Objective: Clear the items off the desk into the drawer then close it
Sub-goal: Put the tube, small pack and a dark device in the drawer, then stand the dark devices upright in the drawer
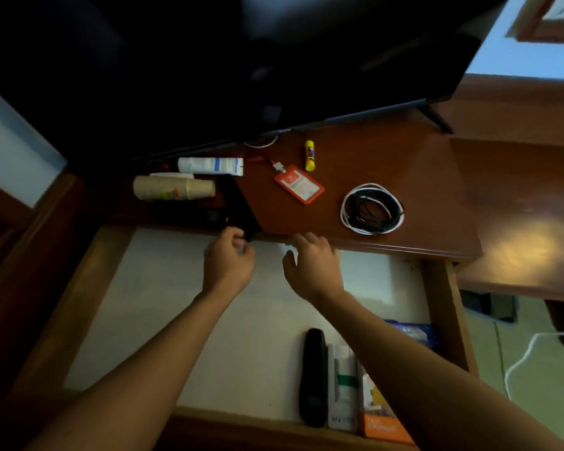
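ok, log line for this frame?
drawer open | left hand pinching black item at desk edge | right hand open

Worktop (388,157) mid-frame: cups (173,188) left, tube (210,165) behind cups, badge (298,183) centre, glue stick (310,155) behind badge, cable coil (372,208) right. Drawer (443,307) below worktop; remote (313,375), boxes (342,388) in lower right.

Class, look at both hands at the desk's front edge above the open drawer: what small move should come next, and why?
Probably lift the dark object off the edge and lower it into the drawer. The left hand already pinches its near end, the right hand is alongside, and the drawer is open directly below.
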Demonstrator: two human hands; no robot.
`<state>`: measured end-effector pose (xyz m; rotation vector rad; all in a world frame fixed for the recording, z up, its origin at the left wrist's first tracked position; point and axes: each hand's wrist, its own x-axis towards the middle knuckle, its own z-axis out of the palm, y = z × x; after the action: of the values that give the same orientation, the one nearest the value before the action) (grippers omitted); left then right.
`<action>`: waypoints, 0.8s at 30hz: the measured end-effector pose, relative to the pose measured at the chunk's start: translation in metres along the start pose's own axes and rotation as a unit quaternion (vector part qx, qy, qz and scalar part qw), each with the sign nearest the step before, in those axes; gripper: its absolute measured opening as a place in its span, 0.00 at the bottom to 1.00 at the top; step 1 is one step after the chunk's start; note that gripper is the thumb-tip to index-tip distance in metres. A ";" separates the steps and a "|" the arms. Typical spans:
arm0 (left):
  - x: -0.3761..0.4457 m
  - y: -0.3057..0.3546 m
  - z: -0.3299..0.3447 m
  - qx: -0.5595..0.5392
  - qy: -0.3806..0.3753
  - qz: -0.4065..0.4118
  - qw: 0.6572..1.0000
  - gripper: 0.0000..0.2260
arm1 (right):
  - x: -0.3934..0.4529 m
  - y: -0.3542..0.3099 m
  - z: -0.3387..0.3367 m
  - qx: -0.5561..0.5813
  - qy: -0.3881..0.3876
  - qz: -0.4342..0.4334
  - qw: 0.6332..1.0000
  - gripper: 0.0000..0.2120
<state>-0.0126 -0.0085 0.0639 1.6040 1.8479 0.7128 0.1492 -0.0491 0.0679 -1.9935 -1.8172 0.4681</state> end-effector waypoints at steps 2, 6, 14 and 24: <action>0.020 -0.009 -0.014 -0.024 0.054 -0.046 0.997 0.12 | 0.021 -0.015 0.000 0.023 -0.001 -0.025 0.999 0.12; 0.069 -0.025 -0.027 -0.119 0.102 -0.202 0.967 0.22 | 0.064 -0.043 0.002 0.019 -0.090 -0.032 0.995 0.19; 0.120 -0.017 -0.026 -0.224 0.102 -0.337 0.909 0.40 | 0.104 -0.072 0.030 -0.084 -0.161 -0.029 0.983 0.27; 0.136 -0.029 -0.026 -0.282 0.009 -0.373 0.884 0.27 | 0.094 -0.093 0.043 -0.088 -0.084 0.032 0.992 0.30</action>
<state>-0.0651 0.1215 0.0494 0.4525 1.8311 0.7877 0.0570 0.0538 0.0797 -2.1941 -1.9619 0.5256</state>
